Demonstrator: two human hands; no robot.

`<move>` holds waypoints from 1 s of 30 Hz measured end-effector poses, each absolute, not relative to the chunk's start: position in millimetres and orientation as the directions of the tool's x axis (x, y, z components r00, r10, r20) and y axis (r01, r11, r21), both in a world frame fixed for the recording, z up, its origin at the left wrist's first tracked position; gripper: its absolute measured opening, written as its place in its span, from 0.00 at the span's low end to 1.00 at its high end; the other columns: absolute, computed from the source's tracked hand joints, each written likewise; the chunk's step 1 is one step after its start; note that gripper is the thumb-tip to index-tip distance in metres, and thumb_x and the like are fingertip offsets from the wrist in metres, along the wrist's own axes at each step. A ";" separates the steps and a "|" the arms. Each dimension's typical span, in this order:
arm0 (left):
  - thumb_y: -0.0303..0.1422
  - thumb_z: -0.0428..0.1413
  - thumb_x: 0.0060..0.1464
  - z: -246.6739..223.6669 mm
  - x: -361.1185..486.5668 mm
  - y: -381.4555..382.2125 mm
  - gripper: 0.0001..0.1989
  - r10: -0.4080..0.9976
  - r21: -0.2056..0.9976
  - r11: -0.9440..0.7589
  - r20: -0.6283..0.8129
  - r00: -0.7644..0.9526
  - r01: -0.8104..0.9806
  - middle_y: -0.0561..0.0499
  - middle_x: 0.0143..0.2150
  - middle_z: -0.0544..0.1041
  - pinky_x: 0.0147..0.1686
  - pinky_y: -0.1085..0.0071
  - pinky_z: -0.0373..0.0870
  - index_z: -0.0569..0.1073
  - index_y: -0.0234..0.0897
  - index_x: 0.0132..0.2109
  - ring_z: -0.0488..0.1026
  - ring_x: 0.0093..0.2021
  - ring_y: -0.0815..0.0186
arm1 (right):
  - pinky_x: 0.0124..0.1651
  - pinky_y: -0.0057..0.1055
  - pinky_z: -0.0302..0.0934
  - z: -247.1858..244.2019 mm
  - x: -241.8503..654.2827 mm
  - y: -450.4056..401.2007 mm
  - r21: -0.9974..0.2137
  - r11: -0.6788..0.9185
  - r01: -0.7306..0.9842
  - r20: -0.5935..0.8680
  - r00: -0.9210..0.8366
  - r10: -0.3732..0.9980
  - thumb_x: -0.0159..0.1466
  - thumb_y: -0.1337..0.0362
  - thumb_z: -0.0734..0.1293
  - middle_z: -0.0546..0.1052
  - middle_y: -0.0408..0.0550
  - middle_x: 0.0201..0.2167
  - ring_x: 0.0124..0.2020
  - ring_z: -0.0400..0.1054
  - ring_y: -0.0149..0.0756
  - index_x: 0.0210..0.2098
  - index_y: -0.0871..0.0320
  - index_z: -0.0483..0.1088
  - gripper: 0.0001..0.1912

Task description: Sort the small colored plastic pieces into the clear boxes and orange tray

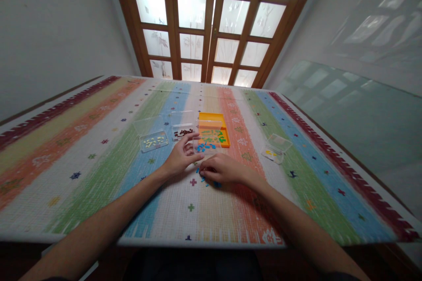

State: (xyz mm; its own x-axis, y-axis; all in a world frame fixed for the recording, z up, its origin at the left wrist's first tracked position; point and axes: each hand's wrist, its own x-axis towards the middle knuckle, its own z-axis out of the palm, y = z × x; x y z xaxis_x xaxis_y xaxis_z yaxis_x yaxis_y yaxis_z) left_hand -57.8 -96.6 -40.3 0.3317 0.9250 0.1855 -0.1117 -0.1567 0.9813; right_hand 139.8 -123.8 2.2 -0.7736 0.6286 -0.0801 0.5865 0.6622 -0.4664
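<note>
My left hand (180,156) is at the left side of a clear plastic box (215,151) that holds small blue pieces (207,145). Its fingers are apart and curved, the thumb towards the front of the box; whether they press on it I cannot tell. Just in front of the box, my right hand (218,168) is closed, fingertips pinched together low over the tablecloth. Loose blue pieces (206,180) lie beside and under that hand. What is between its fingertips is too small and hidden to make out.
An orange case (227,140) with green pieces stands behind the blue ones. Clear boxes with dark brown pieces (183,133) and pale pieces (154,141) are on the left. Farther right, another open clear box (277,157) holds yellow pieces. A striped tablecloth (174,210) covers the table.
</note>
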 end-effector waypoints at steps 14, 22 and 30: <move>0.31 0.70 0.45 -40.7 -57.6 -96.3 0.33 0.927 0.984 -0.152 0.176 0.332 -0.097 0.39 0.64 0.71 0.54 0.57 0.78 0.70 0.40 0.58 0.79 0.53 0.57 | 0.39 0.28 0.61 -4.8 134.0 -118.6 -0.426 0.649 0.631 -0.083 -0.741 0.666 0.64 0.71 0.67 0.82 0.48 0.33 0.31 0.70 0.33 0.39 0.59 0.81 0.10; 0.31 0.70 0.45 -38.2 -57.3 -97.7 0.33 0.930 0.984 -0.149 0.174 0.323 -0.101 0.40 0.63 0.72 0.55 0.54 0.77 0.70 0.40 0.58 0.78 0.53 0.55 | 0.38 0.27 0.61 -4.4 130.3 -118.4 -0.449 0.639 0.625 -0.085 -0.742 0.665 0.62 0.72 0.67 0.80 0.46 0.30 0.29 0.69 0.32 0.37 0.59 0.80 0.09; 0.32 0.70 0.45 -36.6 -58.0 -96.8 0.33 0.935 0.983 -0.153 0.176 0.308 -0.098 0.40 0.64 0.71 0.54 0.56 0.77 0.71 0.41 0.58 0.78 0.53 0.56 | 0.36 0.27 0.60 -1.0 135.0 -118.5 -0.452 0.627 0.634 -0.101 -0.735 0.671 0.61 0.73 0.67 0.81 0.46 0.31 0.28 0.68 0.31 0.37 0.60 0.79 0.09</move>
State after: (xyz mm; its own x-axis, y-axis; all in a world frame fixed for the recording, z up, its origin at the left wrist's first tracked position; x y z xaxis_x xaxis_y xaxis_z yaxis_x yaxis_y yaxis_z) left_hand -58.0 -96.8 -36.6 0.3078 0.9351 0.1758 -0.0977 -0.1527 0.9834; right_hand 135.0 -118.5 -1.0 -0.7349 0.6706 -0.1009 0.6342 0.6270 -0.4524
